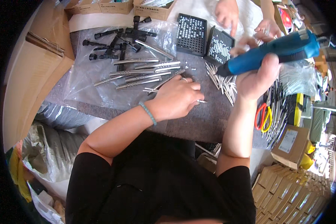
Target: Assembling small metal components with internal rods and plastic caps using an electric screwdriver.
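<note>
My right hand (254,80) is wrapped round a blue electric screwdriver (272,50), its dark nose pointing left above a pile of thin metal pins (222,84). My left hand (177,98) rests low over the table with fingers curled on a slim metal rod (201,101), whose tip shows past the fingertips. The rest of that rod is hidden. Just beyond the left fingers lies a perforated metal tube (174,75). More silvery tubes (145,72) are spread on clear plastic to the left, with black knobbed fittings (117,44) behind them.
Two black gridded trays of small screws (191,35) (219,46) stand at the back. Another person's hands (227,16) (268,29) are beside them. Red-and-yellow-handled scissors (264,116) and long rods (278,119) lie right. A cardboard box (37,71) stands left.
</note>
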